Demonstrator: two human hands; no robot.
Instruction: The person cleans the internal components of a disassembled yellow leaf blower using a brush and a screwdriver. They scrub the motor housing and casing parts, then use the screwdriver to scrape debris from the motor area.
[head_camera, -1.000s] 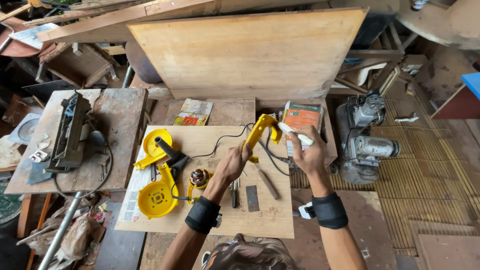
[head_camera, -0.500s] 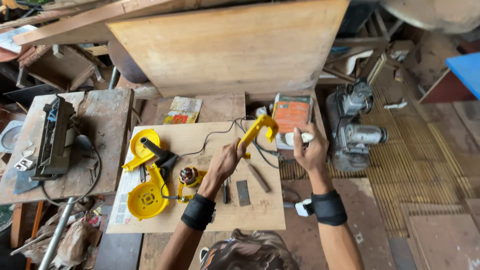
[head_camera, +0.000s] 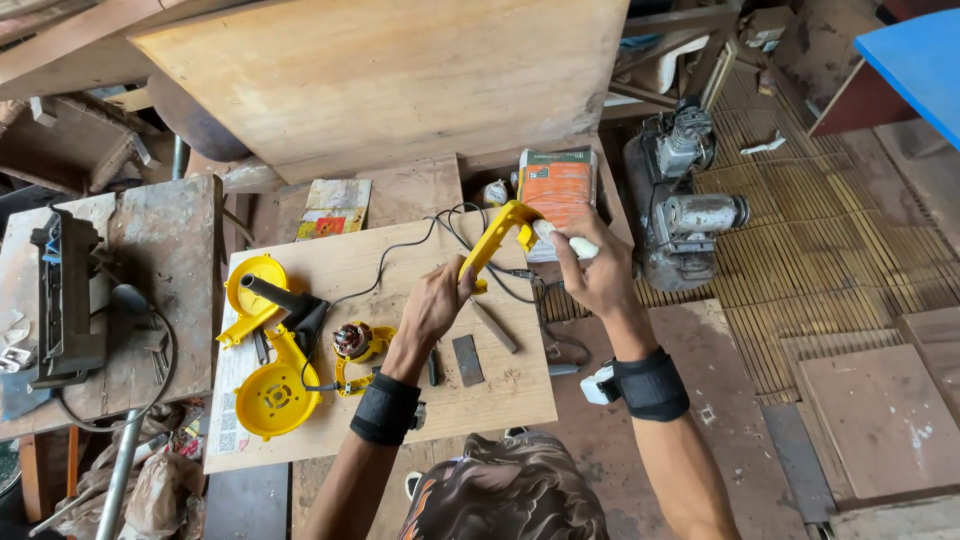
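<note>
- yellow handle shell (head_camera: 497, 243) held up over the bench (head_camera: 400, 265), between both hands, black cord (head_camera: 415, 240) trailing off it toward the other parts
- left hand (head_camera: 432, 305) clamped on the shell's lower end, fingers wrapped round it
- right hand (head_camera: 598, 272) closed on a small white tube (head_camera: 568, 240), tip set against the shell's upper end near the loop
- on the bench left of the hands: yellow fan housing (head_camera: 270, 395), black nozzle (head_camera: 282, 300), motor (head_camera: 353, 342) in a yellow cradle
- just under the hands: flat metal plate (head_camera: 467, 359), a small wooden stick (head_camera: 494, 325), both loose
- orange box (head_camera: 558, 190) at the back edge, grey engine (head_camera: 680, 215) beyond it on the floor
- risk: shell is gripped at one end only, so pressure from the tube could twist it and send the tip off its spot
- risk: cord hangs slack across the bench, a tug on the shell could drag the motor or snag loose parts
</note>
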